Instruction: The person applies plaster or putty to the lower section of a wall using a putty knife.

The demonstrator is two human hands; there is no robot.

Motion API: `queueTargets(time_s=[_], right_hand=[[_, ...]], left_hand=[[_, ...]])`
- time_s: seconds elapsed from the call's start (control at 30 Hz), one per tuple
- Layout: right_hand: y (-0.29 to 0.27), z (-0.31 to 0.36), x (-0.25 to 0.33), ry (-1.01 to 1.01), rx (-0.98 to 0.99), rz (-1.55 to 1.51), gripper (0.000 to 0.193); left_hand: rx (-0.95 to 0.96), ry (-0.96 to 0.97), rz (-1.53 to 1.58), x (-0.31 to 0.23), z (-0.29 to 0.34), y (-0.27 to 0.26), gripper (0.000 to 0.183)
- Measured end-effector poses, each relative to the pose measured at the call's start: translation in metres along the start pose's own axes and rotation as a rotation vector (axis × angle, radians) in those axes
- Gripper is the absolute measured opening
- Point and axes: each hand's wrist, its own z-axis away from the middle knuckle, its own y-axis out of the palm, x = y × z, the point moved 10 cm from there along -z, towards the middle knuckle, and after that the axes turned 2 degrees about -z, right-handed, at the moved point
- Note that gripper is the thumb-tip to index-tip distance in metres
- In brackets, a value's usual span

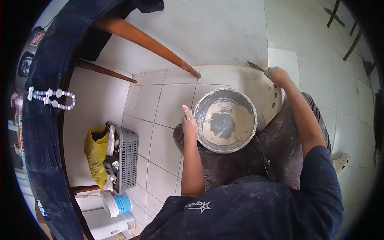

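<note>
Upper right, the right hand hides the handle of the tool; the top edge crops a dark furniture leg. Lower left, contents of the grey basket are unclear.

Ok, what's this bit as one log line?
Right hand: grip on thin dark tool, tip near white wall | Left hand: beside round grey bucket, contact unclear | Bucket: pale paste inside

A head-worn fisheye looks down at the tub from near above.
</note>
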Motion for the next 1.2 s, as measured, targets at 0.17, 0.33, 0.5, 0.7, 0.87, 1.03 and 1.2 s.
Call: queueTargets(time_s=[0.17,0.33,0.5,0.7,0.87,1.03,1.2], right_hand=[[0.067,-0.038,0.021,-0.414,0.117,0.291,0.028],[0.078,-0.045,0.035,-0.18,0.004,-0.079,0.028],[0.094,-0.038,0.045,-0.091,-0.148,-0.288,0.033],[0.095,-0.032,0.032,0.012,-0.146,-0.204,0.026],[0.101,-0.027,0.018,0.133,-0.194,-0.232,0.025],[0.1,-0.02,0.029,0.107,-0.229,-0.183,0.025],[0.09,-0.013,0.021,0.098,-0.349,-0.206,0.027]], left_hand=[[-0.192,0.108,0.069,0.013,-0.011,-0.013,0.084],[-0.098,0.035,0.022,-0.02,0.009,-0.004,0.086],[-0.033,0.004,0.042,-0.014,0.005,-0.001,0.088],[0.009,-0.014,0.073,-0.01,0.006,0.002,0.093],[-0.048,0.058,0.069,-0.016,0.008,0.001,0.088],[-0.071,0.059,0.097,-0.016,0.012,-0.004,0.087],[-0.098,0.108,0.118,-0.023,0.014,-0.001,0.085]])
